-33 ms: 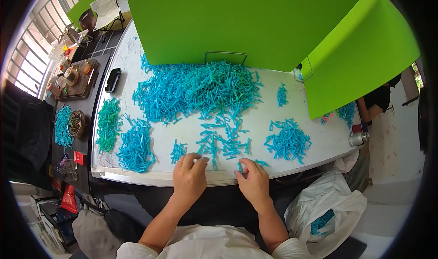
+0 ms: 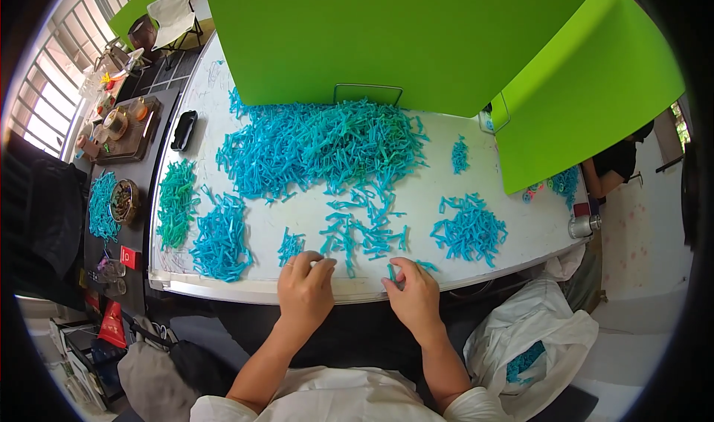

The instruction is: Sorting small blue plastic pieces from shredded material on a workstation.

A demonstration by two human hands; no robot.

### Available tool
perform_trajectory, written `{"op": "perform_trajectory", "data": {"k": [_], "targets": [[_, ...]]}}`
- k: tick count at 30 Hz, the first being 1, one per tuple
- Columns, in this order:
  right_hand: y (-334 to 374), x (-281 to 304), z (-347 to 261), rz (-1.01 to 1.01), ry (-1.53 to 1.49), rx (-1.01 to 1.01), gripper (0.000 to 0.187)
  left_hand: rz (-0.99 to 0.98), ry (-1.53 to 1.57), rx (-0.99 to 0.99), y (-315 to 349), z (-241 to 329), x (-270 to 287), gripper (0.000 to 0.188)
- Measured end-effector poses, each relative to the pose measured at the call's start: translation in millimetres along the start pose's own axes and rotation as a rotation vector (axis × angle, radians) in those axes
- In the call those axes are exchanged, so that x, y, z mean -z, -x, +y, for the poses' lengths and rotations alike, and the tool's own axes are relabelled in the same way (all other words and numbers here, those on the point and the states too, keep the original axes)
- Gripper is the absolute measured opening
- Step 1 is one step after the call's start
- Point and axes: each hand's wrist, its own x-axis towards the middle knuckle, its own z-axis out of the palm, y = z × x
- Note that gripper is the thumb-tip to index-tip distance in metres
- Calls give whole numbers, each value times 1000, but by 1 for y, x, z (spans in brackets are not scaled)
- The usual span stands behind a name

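Near the front edge of the white table, my right hand is closed with a small teal plastic piece between thumb and fingers. Another blue piece lies just beyond its knuckles. My left hand is closed too, its fingertips drawn together; whatever they may hold is too small to make out. Beyond that hand is a little cluster of blue pieces. A loose scatter of blue strip-like pieces spreads between and ahead of both hands, running back to a large heap.
Blue piles flank my hands at left and right; a green pile lies farther left. Upright green panels border the back and right. A black tray sits at far left. A white bag stands below right.
My left hand has shifted slightly left, a little away from the scattered pieces. My right hand stays in place with the teal piece.
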Motion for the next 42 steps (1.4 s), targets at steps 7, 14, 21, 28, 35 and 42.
{"op": "perform_trajectory", "data": {"k": [7,14,21,28,35,42], "targets": [[-47,2,14,164,107,-73,23,41,-9,106,17,-3,5,20],[-60,-15,17,107,181,-137,18,21,48,61,9,5,-6,20],[-53,-3,13,232,139,-140,23,65,-85,135,13,-5,4,20],[-20,4,10,-53,-716,-350,26,49,-100,270,17,-11,18,18],[11,-9,33,96,-489,-191,23,114,-93,333,40,-27,32,19],[2,1,18,46,-124,-127,22,152,-46,396,41,-35,44,22]]}}
